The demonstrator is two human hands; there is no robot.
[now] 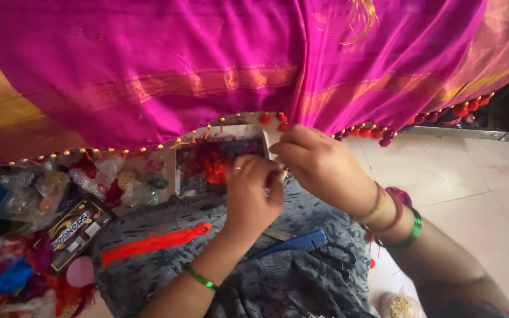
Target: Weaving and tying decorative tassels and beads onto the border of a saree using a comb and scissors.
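Head view: right hand (319,162) pinches the pink cloth's (166,65) beaded edge (275,121); left hand (251,191), fingers curled close, just beside it, grip unclear. Blue comb (296,242) and orange thread (151,242) lie below them.

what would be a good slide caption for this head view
Both hands, left hand and right hand, work at the beaded edge of a magenta silk cloth, orange thread bundle and blue comb on lap.
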